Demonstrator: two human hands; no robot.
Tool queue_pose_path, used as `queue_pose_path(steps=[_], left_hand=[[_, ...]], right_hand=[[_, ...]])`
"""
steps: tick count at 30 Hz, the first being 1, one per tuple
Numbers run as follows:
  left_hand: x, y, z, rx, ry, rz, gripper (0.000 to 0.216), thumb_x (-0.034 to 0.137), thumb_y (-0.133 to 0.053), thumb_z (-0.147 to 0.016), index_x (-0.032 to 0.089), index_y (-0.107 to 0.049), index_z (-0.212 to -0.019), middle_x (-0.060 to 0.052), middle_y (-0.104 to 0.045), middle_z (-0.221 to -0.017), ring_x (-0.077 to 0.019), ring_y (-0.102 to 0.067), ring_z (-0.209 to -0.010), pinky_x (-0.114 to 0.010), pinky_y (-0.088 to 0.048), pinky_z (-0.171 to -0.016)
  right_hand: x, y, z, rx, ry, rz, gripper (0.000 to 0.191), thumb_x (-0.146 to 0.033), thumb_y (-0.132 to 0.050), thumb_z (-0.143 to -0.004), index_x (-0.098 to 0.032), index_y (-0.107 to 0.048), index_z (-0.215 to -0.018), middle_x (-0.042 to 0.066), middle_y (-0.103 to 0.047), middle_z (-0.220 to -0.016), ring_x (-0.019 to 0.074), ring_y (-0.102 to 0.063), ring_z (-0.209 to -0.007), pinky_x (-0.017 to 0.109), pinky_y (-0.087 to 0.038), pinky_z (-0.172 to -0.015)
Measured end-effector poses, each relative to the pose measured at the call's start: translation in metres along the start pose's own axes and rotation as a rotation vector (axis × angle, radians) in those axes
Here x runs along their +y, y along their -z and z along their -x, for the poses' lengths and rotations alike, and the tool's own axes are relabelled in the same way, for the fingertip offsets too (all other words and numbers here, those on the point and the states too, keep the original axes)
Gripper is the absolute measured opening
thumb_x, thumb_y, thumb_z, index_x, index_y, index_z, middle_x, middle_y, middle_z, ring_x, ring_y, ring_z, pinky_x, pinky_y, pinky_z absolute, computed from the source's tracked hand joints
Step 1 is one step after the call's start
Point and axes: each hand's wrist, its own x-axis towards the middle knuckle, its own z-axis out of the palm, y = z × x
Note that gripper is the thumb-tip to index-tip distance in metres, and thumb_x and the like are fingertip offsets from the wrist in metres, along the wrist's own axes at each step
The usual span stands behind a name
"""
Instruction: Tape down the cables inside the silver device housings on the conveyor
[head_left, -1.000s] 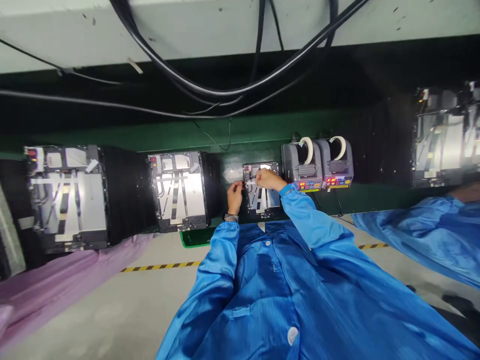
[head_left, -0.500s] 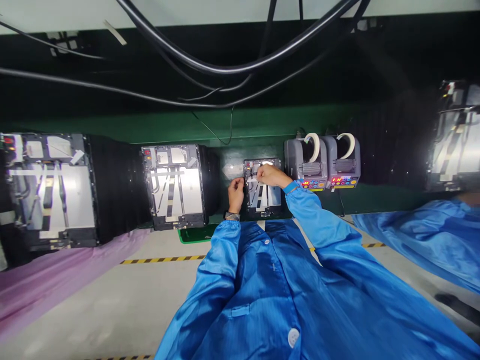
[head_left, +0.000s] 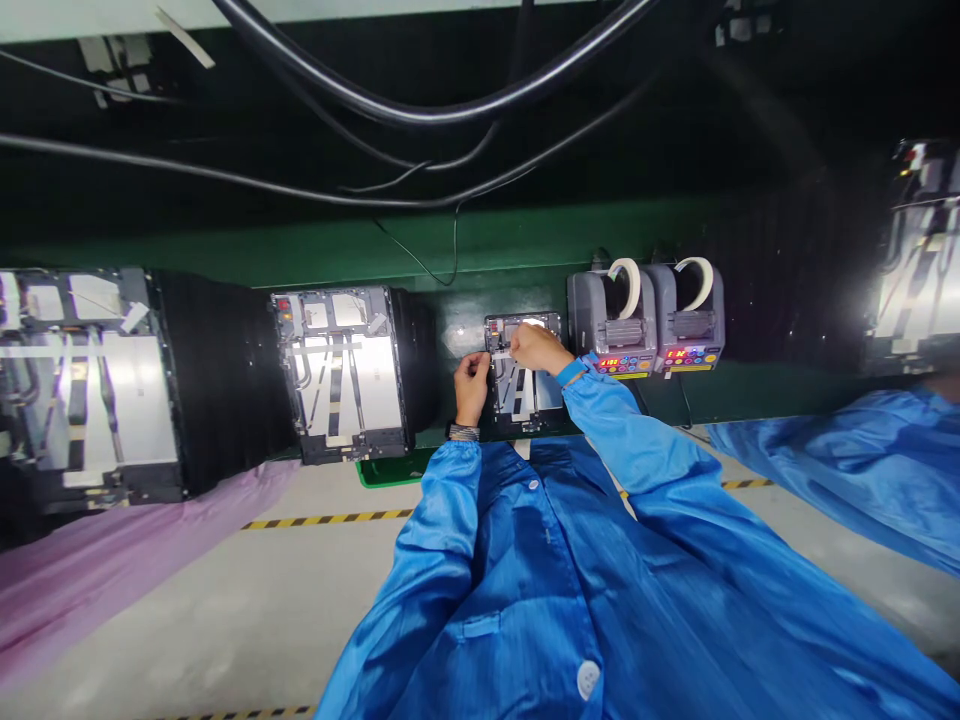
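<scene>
An open-backed electronic device (head_left: 538,392), a flat unit with a dark frame, silvery plate and black ribbon cables, lies on the bench before me. My left hand (head_left: 472,385) is at its upper left edge, thumb and fingertips pinched together. Over the device's upper part, my right hand (head_left: 538,347) is closed, knuckles up, its fingertips largely hidden. Between the two hands stretches a short pale strip of tape (head_left: 501,355), an end at each hand's fingers. It lies across or just above the device; I cannot tell whether it touches.
Two grey tape dispensers (head_left: 613,305) with white rolls and lit displays stand right of the device. Stacks of similar units (head_left: 345,380) stand to the left and far right. Black cables (head_left: 420,112) hang across the back. A co-worker's blue sleeve (head_left: 840,450) is at right.
My right hand has shifted slightly left and down toward my left hand. My left hand stays almost in place. The whole view has shifted a little.
</scene>
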Motion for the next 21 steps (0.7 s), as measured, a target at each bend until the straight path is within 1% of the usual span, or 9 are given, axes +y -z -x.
queue_pose_path(steps=[5,7,9,12,14,17,21], left_hand=[[0.004,-0.002,0.0,0.005,-0.039,-0.056,0.034,0.051,-0.07,-0.09,0.019,-0.072,-0.1,-0.006,-0.074,-0.095,-0.0175,-0.066,-0.085,-0.03,-0.054,-0.081],[0.007,-0.002,0.0,0.008,-0.051,-0.097,0.033,0.05,-0.069,-0.091,0.018,-0.072,-0.101,-0.006,-0.074,-0.094,-0.0177,-0.066,-0.082,-0.031,-0.054,-0.079],[0.014,-0.001,0.003,0.008,-0.092,-0.159,0.033,0.048,-0.067,-0.093,0.017,-0.073,-0.104,-0.008,-0.074,-0.096,-0.0185,-0.067,-0.082,-0.031,-0.054,-0.08],[0.029,0.0,0.011,0.002,-0.211,-0.353,0.033,0.044,-0.06,-0.098,0.017,-0.075,-0.111,-0.011,-0.074,-0.105,-0.022,-0.069,-0.091,-0.034,-0.052,-0.087],[0.041,-0.001,0.016,0.007,-0.25,-0.511,0.031,0.04,-0.057,-0.1,0.018,-0.076,-0.112,-0.013,-0.073,-0.109,-0.0253,-0.069,-0.098,-0.036,-0.05,-0.09],[0.055,-0.006,0.021,0.027,-0.227,-0.643,0.024,0.035,-0.059,-0.098,0.019,-0.076,-0.105,-0.015,-0.073,-0.105,-0.0292,-0.069,-0.098,-0.037,-0.047,-0.086],[0.066,-0.016,0.018,0.066,-0.178,-0.7,0.011,0.028,-0.064,-0.092,0.02,-0.072,-0.094,-0.016,-0.071,-0.102,-0.0326,-0.068,-0.097,-0.039,-0.045,-0.084]], right_hand=[[-0.002,0.002,0.003,0.001,0.005,0.014,0.019,-0.02,-0.066,-0.089,-0.018,-0.081,-0.1,0.011,-0.079,-0.102,0.0232,-0.074,-0.097,0.025,-0.052,-0.083],[-0.003,0.003,0.004,-0.003,0.003,0.022,0.019,-0.022,-0.065,-0.09,-0.018,-0.08,-0.101,0.011,-0.079,-0.103,0.0239,-0.074,-0.099,0.026,-0.053,-0.083],[-0.003,0.004,0.005,-0.013,0.004,0.031,0.019,-0.024,-0.064,-0.091,-0.018,-0.08,-0.1,0.011,-0.079,-0.103,0.0249,-0.074,-0.1,0.027,-0.053,-0.084],[-0.003,0.004,0.005,-0.029,0.003,0.034,0.02,-0.025,-0.063,-0.092,-0.018,-0.08,-0.1,0.012,-0.079,-0.105,0.0256,-0.074,-0.101,0.028,-0.054,-0.085],[-0.003,0.004,0.006,-0.03,0.008,0.023,0.02,-0.024,-0.064,-0.091,-0.018,-0.08,-0.101,0.012,-0.079,-0.105,0.0258,-0.074,-0.102,0.028,-0.054,-0.086],[-0.003,0.002,0.006,-0.022,0.007,0.0,0.021,-0.022,-0.066,-0.089,-0.018,-0.08,-0.104,0.013,-0.079,-0.104,0.0265,-0.073,-0.106,0.029,-0.053,-0.09],[-0.003,0.0,0.007,-0.018,-0.011,-0.079,0.017,-0.019,-0.072,-0.084,-0.017,-0.08,-0.1,0.014,-0.078,-0.098,0.0291,-0.073,-0.105,0.03,-0.054,-0.089]])
